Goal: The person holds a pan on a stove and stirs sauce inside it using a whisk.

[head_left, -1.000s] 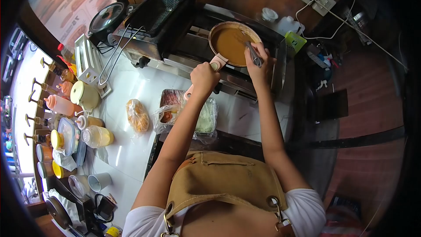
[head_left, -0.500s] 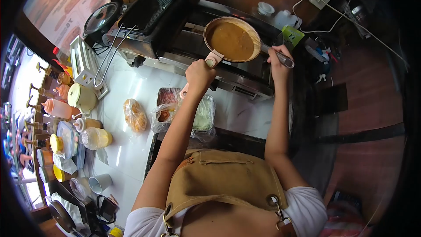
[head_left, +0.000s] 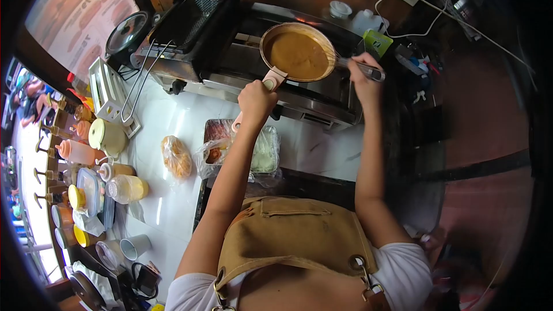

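Note:
A round frying pan (head_left: 266, 43) of thick brown sauce (head_left: 296, 55) sits over the stove (head_left: 230, 75). My left hand (head_left: 257, 102) is closed around its pink handle (head_left: 274, 78), on the near side. At the pan's right rim, my right hand (head_left: 366, 78) grips the metal handle of what looks like a whisk (head_left: 373, 72); its head reaches over the rim and is blurred. Under my left forearm, a metal tray (head_left: 277, 150) holds shredded green and reddish food in compartments, partly covered by plastic. Left of it lies a plastic bag of buns (head_left: 175, 156).
A black grill (head_left: 184, 26) with a wire basket stands left of the pan. Squeeze bottles (head_left: 78, 151), jars (head_left: 128, 189) and a cup (head_left: 135, 246) crowd the counter's left side. White cables (head_left: 429, 3) hang from outlets at upper right.
The view has shifted slightly, so the pan and stove sit a little further left. The whisk's handle has swung a little upward in view with my right hand. Both grips stay closed.

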The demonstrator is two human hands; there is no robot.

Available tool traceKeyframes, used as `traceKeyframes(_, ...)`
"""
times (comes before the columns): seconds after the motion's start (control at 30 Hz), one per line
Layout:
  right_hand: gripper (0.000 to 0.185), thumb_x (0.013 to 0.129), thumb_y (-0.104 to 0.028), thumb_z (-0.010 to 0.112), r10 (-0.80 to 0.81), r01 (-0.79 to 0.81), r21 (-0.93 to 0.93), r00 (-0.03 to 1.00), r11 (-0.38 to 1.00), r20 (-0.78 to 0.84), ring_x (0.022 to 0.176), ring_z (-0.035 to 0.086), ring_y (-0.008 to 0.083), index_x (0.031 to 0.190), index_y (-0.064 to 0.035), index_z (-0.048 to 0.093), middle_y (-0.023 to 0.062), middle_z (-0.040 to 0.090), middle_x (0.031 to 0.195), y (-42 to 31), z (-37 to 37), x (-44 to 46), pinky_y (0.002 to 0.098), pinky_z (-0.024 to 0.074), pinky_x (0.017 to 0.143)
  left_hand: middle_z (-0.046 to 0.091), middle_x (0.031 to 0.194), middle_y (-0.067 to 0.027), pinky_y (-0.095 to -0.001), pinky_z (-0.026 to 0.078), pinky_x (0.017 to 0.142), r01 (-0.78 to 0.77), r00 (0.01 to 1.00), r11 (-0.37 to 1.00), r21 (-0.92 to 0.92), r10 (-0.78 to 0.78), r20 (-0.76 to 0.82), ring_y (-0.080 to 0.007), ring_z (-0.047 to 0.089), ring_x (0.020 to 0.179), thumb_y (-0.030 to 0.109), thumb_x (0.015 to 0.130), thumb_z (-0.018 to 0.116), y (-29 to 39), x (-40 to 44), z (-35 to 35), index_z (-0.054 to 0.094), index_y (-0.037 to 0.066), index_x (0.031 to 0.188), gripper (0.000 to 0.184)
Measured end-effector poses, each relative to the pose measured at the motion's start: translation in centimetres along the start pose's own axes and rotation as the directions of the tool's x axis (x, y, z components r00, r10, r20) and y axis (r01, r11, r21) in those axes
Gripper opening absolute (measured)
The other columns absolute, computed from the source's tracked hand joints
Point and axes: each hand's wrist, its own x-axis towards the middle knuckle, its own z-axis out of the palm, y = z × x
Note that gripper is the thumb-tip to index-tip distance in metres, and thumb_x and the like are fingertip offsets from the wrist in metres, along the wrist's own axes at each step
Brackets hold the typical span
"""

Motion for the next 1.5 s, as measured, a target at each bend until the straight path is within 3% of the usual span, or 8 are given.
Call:
traceKeyframes(0.37,0.008,0.074,-0.006,0.057,-0.038,-0.038,0.374,0.98,0.927,0.194,0.051,0.05,0.0059,0.078,0.0004,0.055,0.0024,0.053,0.059,2.1,1.6,-0.5,0.0198,0.0378,0.048,0.06,0.073,-0.0203,-0.0405,0.047,0.065,-0.001,0.999,0.999,0.034,0.0,0.034,-0.0351,0.059,0.071,0.018,0.059,0.057,0.2,0.2,0.1,0.061,-0.002,0.069,0.022)
traceKeyframes(0.6,0.012,0.069,-0.012,0.059,-0.199,0.224,0.074,0.946,0.972,-0.256,0.057,0.048,0.0075,0.073,-0.0012,0.057,0.0024,0.055,0.061,4.3,2.7,0.7,0.0235,0.0401,0.051,0.059,0.073,-0.0233,-0.044,0.045,0.066,-0.084,0.996,0.993,0.078,0.081,0.04,-0.038,0.057,0.073,0.023,0.062,0.055,-0.9,0.5,0.7,0.06,-0.002,0.07,0.027)
traceKeyframes(0.83,0.018,0.061,-0.027,0.065,-0.067,0.071,0.218,0.997,0.973,-0.026,0.065,0.058,0.0208,0.067,-0.0119,0.058,0.0034,0.06,0.064,3.0,3.8,-1.7,0.0307,0.0352,0.076,0.059,0.074,-0.0243,-0.0441,0.044,0.066,-0.058,0.995,0.984,0.171,0.043,0.088,-0.0396,0.057,0.075,0.029,0.06,0.057,-0.7,1.0,0.9,0.06,-0.003,0.072,0.035)
traceKeyframes(1.07,0.017,0.06,-0.028,0.063,0.019,-0.025,-0.037,0.988,0.999,-0.151,0.063,0.058,0.0218,0.062,-0.0134,0.054,0.002,0.059,0.061,1.8,-0.4,-1.2,0.039,0.0304,0.078,0.057,0.056,-0.0177,-0.0389,0.045,0.058,-0.086,0.996,0.98,0.177,0.091,-0.018,-0.0314,0.06,0.058,0.025,0.06,0.052,-1.1,1.1,1.5,0.06,-0.003,0.065,0.03)
traceKeyframes(1.13,0.016,0.063,-0.021,0.064,-0.171,0.086,-0.269,0.934,0.959,-0.313,0.055,0.059,0.0176,0.067,-0.0069,0.056,0.0044,0.059,0.059,2.2,0.8,-0.7,0.0291,0.0429,0.058,0.056,0.054,-0.0171,-0.0384,0.045,0.057,-0.084,0.996,0.982,0.17,0.089,-0.017,-0.0303,0.06,0.056,0.024,0.059,0.051,-1.0,1.2,1.3,0.06,-0.003,0.064,0.029)
traceKeyframes(1.33,0.02,0.065,-0.021,0.066,-0.191,0.189,-0.037,0.977,0.981,-0.093,0.072,0.059,0.0143,0.078,-0.0105,0.055,0.0018,0.061,0.073,3.3,4.2,-1.3,0.0287,0.0366,0.069,0.059,0.075,-0.023,-0.0429,0.045,0.066,-0.014,0.994,0.982,0.188,-0.007,0.11,-0.0383,0.057,0.075,0.024,0.059,0.054,-1.1,1.5,1.3,0.061,-0.003,0.073,0.031)
traceKeyframes(1.43,0.017,0.065,-0.02,0.065,-0.197,0.2,0.103,0.98,0.974,-0.042,0.066,0.059,0.014,0.075,-0.0092,0.056,0.0026,0.061,0.069,3.0,3.3,-1.5,0.0273,0.04,0.063,0.053,0.047,-0.0147,-0.036,0.045,0.051,-0.09,0.994,0.979,0.185,0.1,-0.041,-0.0275,0.058,0.047,0.022,0.06,0.049,-1.4,1.5,1.5,0.06,-0.002,0.061,0.027)
traceKeyframes(1.5,0.016,0.064,-0.019,0.065,-0.16,0.156,0.157,0.987,0.975,0.014,0.063,0.059,0.0137,0.073,-0.0082,0.057,0.003,0.061,0.067,2.3,1.6,-1.7,0.0264,0.0416,0.058,0.059,0.073,-0.0231,-0.0431,0.045,0.065,-0.009,0.996,0.987,0.163,-0.005,0.085,-0.0384,0.057,0.074,0.025,0.06,0.055,-0.2,0.8,0.4,0.061,-0.002,0.072,0.031)
